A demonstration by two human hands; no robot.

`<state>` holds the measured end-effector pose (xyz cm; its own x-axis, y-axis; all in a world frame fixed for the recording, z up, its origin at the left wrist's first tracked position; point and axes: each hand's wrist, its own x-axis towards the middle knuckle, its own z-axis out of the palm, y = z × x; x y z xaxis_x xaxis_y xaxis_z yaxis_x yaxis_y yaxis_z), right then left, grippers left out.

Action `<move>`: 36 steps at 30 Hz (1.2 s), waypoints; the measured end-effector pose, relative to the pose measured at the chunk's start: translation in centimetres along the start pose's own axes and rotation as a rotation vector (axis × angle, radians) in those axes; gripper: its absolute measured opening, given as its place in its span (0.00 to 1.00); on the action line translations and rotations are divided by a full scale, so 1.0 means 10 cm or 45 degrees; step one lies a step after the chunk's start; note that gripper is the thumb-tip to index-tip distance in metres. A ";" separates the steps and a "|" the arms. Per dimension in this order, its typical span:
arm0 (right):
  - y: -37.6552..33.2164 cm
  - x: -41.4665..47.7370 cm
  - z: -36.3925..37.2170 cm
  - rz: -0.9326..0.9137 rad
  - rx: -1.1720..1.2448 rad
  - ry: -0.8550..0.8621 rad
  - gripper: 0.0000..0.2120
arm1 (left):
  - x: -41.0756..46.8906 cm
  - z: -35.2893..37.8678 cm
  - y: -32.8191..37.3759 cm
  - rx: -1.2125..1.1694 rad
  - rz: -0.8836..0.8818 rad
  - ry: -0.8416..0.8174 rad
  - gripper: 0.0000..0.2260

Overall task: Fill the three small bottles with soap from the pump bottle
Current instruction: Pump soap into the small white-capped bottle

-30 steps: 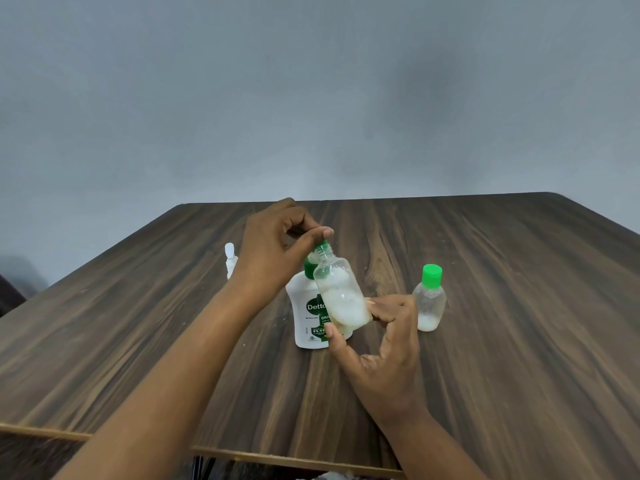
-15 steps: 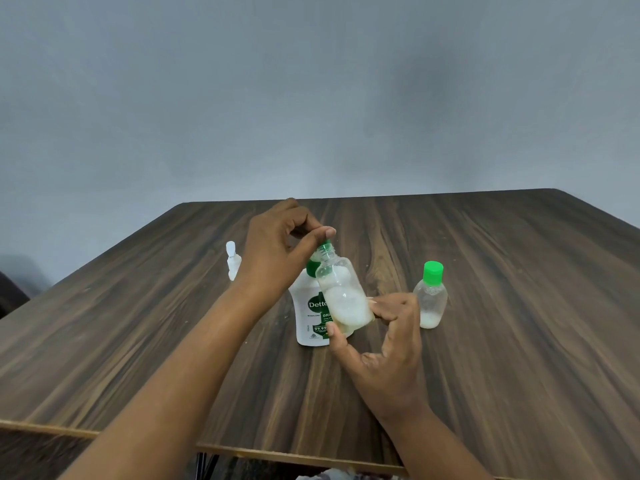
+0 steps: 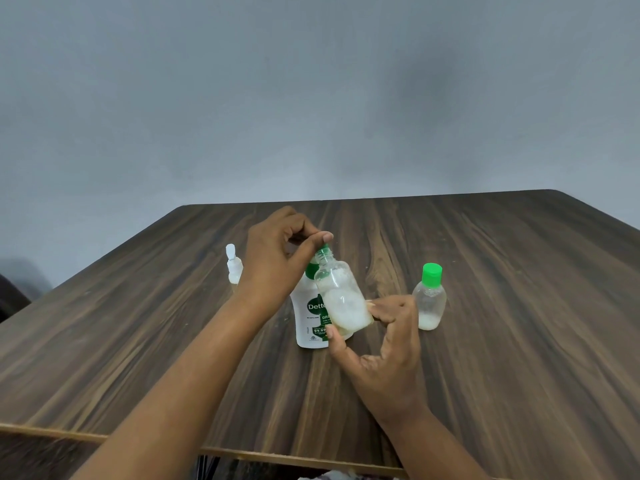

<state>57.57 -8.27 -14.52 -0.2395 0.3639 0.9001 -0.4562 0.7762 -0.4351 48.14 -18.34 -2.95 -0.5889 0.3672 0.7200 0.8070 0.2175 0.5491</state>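
My right hand holds a small clear bottle between thumb and fingers, tilted left, its mouth under the green pump nozzle. White foamy soap fills its lower part. My left hand sits curled over the pump head of the white pump bottle, which stands just behind the small bottle. A second small bottle with a green cap stands to the right with a little soap at its bottom. A third small bottle with a white cap stands on the left, partly hidden behind my left wrist.
Everything stands on a dark wood-grain table whose front edge runs close to me. A plain grey wall lies behind. A dark object shows at the far left edge.
Almost nothing has moved. Both hands keep the same hold on the pump head and the tilted small bottle.
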 end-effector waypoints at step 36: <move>-0.01 0.02 0.02 0.008 0.024 0.010 0.20 | 0.05 -0.06 0.05 -0.017 -0.015 -0.035 0.07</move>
<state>57.38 -8.36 -14.36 -0.2358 0.3728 0.8974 -0.4705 0.7642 -0.4411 48.19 -18.62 -2.02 -0.5966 0.3892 0.7019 0.7994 0.2101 0.5629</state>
